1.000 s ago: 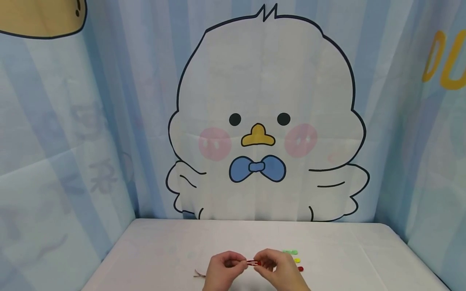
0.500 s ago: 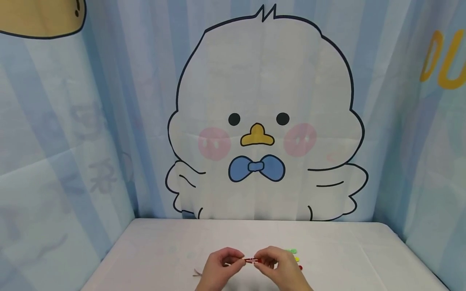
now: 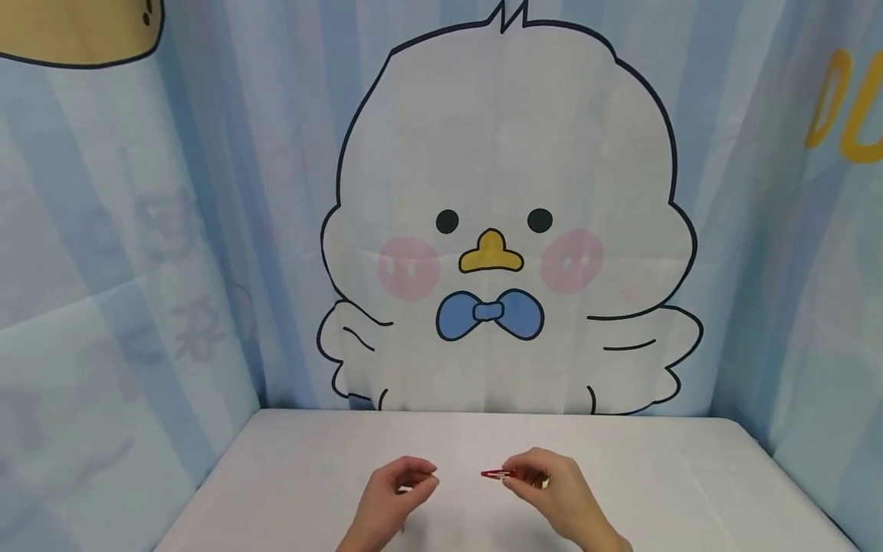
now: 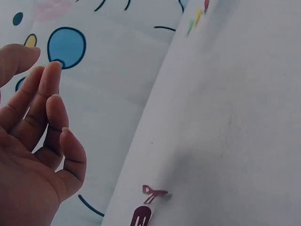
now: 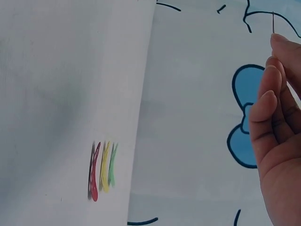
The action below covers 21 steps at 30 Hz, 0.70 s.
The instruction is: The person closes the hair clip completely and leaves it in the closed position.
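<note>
My right hand (image 3: 552,487) pinches a red snap hair clip (image 3: 495,474) between thumb and fingertips, above the table. The clip points left, toward the other hand; in the right wrist view only its thin edge (image 5: 273,22) shows above the thumb. My left hand (image 3: 393,494) is raised with nothing in its loosely bent fingers, thumb apart from the fingertips in the left wrist view. Below it on the table are a dark red snap clip (image 4: 141,215), cut off by the frame edge, and a small brownish-red bow-shaped piece (image 4: 153,193).
A red clip (image 5: 96,174), a yellow clip (image 5: 105,167) and a green clip (image 5: 113,165) lie side by side on the white table (image 3: 310,460), mostly hidden behind the right hand in the head view. A curtain with a cartoon chick (image 3: 497,153) hangs behind.
Both hands held the red snap clip earlier. The left hand has let go and moved left; the right hand has moved right and slightly away with the clip.
</note>
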Each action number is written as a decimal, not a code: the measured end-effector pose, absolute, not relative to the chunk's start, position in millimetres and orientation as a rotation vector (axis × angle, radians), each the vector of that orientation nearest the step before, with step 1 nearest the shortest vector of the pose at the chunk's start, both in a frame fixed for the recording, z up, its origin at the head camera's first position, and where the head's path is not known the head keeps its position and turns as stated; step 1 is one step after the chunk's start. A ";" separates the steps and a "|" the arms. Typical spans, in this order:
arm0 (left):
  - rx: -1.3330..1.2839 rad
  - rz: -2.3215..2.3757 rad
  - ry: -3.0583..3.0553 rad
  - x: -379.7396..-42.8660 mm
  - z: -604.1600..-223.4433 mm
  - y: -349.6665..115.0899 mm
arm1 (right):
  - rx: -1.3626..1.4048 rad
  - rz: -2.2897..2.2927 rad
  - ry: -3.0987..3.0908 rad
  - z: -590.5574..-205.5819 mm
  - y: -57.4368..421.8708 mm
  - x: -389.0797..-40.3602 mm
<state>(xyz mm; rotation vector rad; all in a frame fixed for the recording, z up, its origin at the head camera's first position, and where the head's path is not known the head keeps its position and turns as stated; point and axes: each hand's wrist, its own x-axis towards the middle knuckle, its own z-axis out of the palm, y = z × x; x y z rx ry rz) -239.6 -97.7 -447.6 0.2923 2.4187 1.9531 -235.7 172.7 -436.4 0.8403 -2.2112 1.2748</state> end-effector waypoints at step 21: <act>0.283 1.734 2.633 -255.3 -456.9 -174.0 | 0.495 1.474 -2.624 -436.2 219.6 -243.1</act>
